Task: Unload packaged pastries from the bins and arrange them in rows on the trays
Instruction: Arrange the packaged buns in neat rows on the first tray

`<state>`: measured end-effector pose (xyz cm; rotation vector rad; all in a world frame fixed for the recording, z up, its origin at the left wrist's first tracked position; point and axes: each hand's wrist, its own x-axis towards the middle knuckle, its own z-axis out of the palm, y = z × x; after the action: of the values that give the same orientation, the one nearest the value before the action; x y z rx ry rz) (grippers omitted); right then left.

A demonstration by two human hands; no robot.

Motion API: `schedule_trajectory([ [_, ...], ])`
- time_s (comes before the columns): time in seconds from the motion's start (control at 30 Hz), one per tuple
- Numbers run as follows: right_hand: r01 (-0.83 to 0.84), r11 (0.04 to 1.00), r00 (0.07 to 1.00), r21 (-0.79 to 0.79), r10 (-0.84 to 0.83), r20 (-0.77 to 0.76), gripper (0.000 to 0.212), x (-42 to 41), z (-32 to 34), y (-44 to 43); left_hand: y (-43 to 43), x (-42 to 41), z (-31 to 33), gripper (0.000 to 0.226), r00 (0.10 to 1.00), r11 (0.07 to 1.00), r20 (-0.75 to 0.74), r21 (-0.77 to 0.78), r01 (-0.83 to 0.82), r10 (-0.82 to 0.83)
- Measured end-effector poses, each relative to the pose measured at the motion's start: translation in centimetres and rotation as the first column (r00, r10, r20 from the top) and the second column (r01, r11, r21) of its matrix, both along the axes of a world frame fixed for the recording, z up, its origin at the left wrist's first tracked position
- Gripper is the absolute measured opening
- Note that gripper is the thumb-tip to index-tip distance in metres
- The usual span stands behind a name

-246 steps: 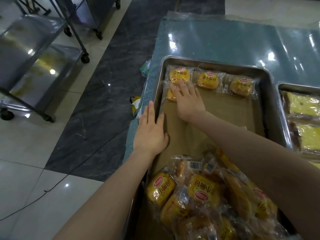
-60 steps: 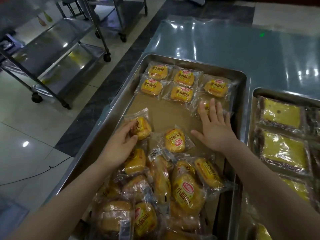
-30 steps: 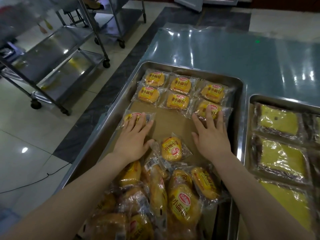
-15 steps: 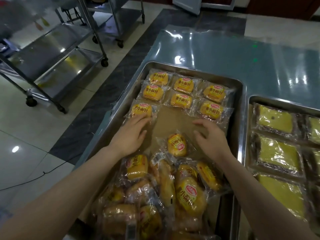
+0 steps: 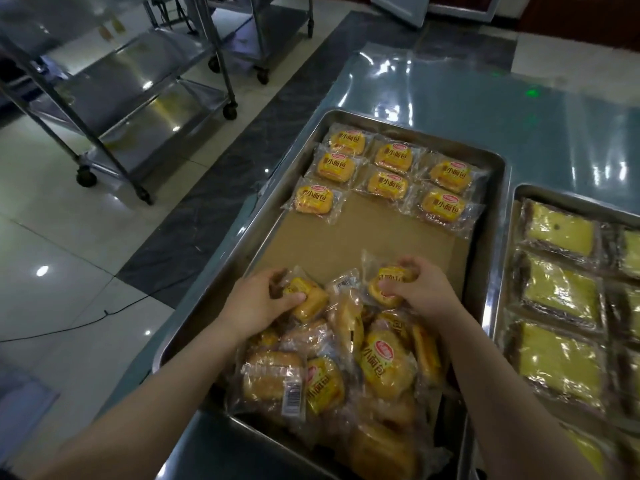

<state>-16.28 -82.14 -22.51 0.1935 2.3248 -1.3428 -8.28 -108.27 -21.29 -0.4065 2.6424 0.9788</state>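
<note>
Both-handed: left hand (image 5: 254,304) grips one wrapped bun (image 5: 306,299), right hand (image 5: 420,294) grips another bun (image 5: 384,284), atop the pile (image 5: 346,375) at the tray's (image 5: 498,209) near end.

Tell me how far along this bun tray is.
Done: seven packaged buns lie at the far end of the tray, two rows of three plus one starting a third row. In hand: the left hand grips one packet at the edge of the heap; the right hand grips a second packet. Left: the heap at the near end, with bare brown paper to fill.
</note>
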Motion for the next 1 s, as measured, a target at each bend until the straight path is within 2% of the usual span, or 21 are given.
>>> schedule_trajectory([
  [0.07,0.108,0.991,0.994,-0.075,-0.109,-0.016,0.038,0.3,0.3,0.5,0.1,-0.2,0.1,0.066,0.99,0.986,0.093,0.124,-0.115,0.103],
  [0.13,0.2,0.972,0.977,-0.121,-0.207,-0.046,0.032,0.3,0.7,1.0,-0.1,-0.5,0.4,0.045,0.967,0.949,0.177,0.223,-0.221,0.184],
  [0.23,0.341,0.922,0.918,-0.185,-0.368,-0.144,0.03,-0.1,1.2,2.0,-0.6,-0.5,0.6,0.045,0.937,0.869,0.234,0.366,-0.332,0.259],
  [0.37,0.503,0.84,0.83,-0.202,-0.535,-0.158,0.027,-0.4,1.1,3.1,-0.7,-0.8,0.7,0.035,0.927,0.778,0.169,0.506,-0.372,0.334],
  [0.43,0.561,0.796,0.801,-0.227,-0.591,-0.096,0.033,-0.4,1.0,3.3,-0.6,-1.4,0.6,0.029,0.919,0.768,0.121,0.514,-0.382,0.375],
  [0.5,0.556,0.804,0.806,-0.211,-0.584,-0.098,0.039,-0.2,1.1,3.5,-0.3,-2.2,0.7,0.03,0.915,0.773,0.078,0.509,-0.379,0.397],
  [0.6,0.417,0.904,0.872,0.092,-0.369,-0.322,0.062,0.7,1.1,3.2,0.3,-3.5,1.2,0.032,0.918,0.751,0.055,0.558,-0.354,0.393],
  [0.67,0.347,0.885,0.843,0.309,-0.151,-0.516,0.077,1.1,1.0,3.0,0.9,-4.4,1.5,0.034,0.926,0.749,0.044,0.574,-0.33,0.375],
  [0.73,0.235,0.833,0.78,0.5,0.146,-0.609,0.075,0.8,1.1,2.9,1.4,-5.2,1.8,0.032,0.934,0.756,0.034,0.577,-0.309,0.356],
  [0.8,-0.049,0.774,0.756,0.631,0.442,-0.483,0.058,0.0,0.8,3.2,1.9,-5.9,2.0,0.029,0.94,0.756,0.027,0.587,-0.289,0.339],
  [0.87,-0.329,0.687,0.742,0.647,0.613,-0.273,0.048,-0.5,0.0,3.6,2.3,-6.4,2.2,0.026,0.945,0.757,0.008,0.596,-0.268,0.328],
  [0.93,-0.412,0.644,0.737,0.645,0.651,-0.18,0.047,-0.7,-0.8,3.8,2.5,-6.7,2.2,0.022,0.944,0.757,-0.012,0.601,-0.256,0.329],
  [1.0,-0.359,0.662,0.796,0.657,0.585,-0.155,0.049,-0.5,-1.5,3.2,2.8,-7.2,2.2,0.02,0.943,0.753,-0.014,0.606,-0.256,0.332],
])
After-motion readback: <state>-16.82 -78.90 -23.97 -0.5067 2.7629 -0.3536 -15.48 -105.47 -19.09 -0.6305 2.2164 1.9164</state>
